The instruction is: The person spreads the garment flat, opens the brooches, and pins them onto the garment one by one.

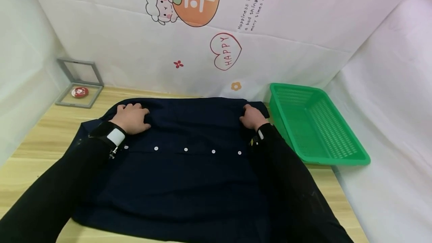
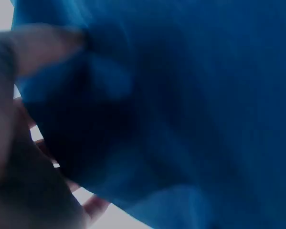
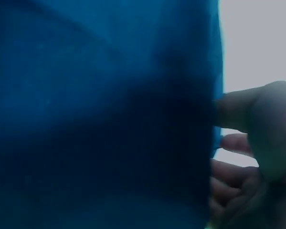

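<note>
A navy button-up shirt (image 1: 182,190) lies spread out, its row of white buttons running from left to right across the middle. At the far left part of the shirt, my left hand (image 1: 131,118) grips the cloth with bent fingers. In the left wrist view the thumb (image 2: 47,47) lies over the blurred cloth, and fingertips show past its edge. My right hand (image 1: 252,117) holds the shirt near its far right corner. The right wrist view shows the thumb (image 3: 236,110) and curled fingers at the cloth's side edge, with the fingertips partly hidden.
A green plastic basket (image 1: 285,121) stands just right of the shirt. At the back left, a grey hinged frame (image 1: 96,95) stands open with a small red-and-white item (image 1: 80,92) in it. White printed cloth (image 1: 135,48) walls the wooden table (image 1: 37,149) at the back and sides.
</note>
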A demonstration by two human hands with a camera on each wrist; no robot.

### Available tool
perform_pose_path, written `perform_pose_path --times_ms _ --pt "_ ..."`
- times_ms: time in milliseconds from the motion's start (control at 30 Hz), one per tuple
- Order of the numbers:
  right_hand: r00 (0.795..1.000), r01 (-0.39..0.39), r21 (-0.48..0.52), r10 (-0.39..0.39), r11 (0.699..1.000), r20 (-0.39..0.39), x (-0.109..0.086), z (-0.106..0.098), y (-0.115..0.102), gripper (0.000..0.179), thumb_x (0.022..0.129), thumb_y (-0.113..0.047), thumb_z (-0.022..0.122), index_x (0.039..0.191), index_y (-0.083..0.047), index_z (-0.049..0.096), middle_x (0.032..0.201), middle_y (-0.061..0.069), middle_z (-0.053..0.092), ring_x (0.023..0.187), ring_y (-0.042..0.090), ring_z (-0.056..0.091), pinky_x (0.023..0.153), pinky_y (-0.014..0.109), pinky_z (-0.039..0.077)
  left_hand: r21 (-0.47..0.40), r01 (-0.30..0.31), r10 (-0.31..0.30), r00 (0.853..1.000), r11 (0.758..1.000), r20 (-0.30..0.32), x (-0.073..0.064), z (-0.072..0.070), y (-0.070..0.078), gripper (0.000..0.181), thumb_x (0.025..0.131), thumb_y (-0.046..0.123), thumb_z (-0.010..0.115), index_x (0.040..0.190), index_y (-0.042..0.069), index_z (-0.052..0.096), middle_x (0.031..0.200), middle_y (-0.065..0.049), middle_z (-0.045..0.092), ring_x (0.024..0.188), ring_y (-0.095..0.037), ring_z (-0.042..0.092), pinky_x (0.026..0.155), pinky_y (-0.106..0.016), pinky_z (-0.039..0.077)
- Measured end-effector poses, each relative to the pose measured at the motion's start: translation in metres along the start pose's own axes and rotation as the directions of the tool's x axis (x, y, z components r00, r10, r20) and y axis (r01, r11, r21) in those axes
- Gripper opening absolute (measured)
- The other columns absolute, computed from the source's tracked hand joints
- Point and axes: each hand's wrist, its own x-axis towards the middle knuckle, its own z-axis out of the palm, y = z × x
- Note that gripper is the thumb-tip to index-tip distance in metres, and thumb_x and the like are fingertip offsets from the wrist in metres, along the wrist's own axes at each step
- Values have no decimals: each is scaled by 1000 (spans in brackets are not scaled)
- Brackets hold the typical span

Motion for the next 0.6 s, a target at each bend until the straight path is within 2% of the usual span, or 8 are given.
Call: perform_pose_path --times_ms 100,200,300,433,500,600 --pt "996 -62 77 67 995 -63 5 4 4 59 103 -18 55 152 2 28 125 26 59 110 39 58 90 48 47 -83 5 -6 1000 997 -14 3 2 4 56 102 46 54 134 0 59 129 -26 54 116 -49 44 93 -64 26" --pt "988 -78 141 96 987 -124 6 3 7 62 102 -15 56 154 -1 26 129 26 57 115 41 55 93 50 45 -146 9 -15 999 989 -37 7 3 7 51 104 42 53 132 -1 60 126 -24 59 115 -47 46 92 -62 25" --pt "986 -46 136 67 990 -155 4 0 10 55 101 -12 54 151 -1 35 133 25 55 115 41 55 94 50 45 -156 -1 -6 999 988 -40 11 5 9 43 101 27 60 133 -2 58 125 -25 59 113 -45 51 90 -61 27" --pt "980 -1 83 17 997 -199 -6 -12 11 41 99 -9 46 137 2 54 130 25 57 108 40 57 92 51 45 -123 -9 4 999 992 -42 14 7 7 45 96 13 63 138 -3 54 130 -28 55 115 -44 53 90 -62 31" --pt "974 6 78 11 997 -224 -12 -21 12 39 100 -8 43 136 4 55 128 26 57 106 41 58 92 52 44 -113 -7 4 999 994 -33 15 8 3 48 96 13 63 140 -3 51 131 -29 54 116 -45 52 89 -62 33" --pt "966 9 82 13 997 -257 -19 -33 14 41 103 -10 45 140 6 51 131 28 55 110 42 56 94 53 44 -134 8 -7 1000 991 7 14 6 -6 57 98 26 62 143 -4 46 135 -31 51 118 -48 50 89 -65 34"
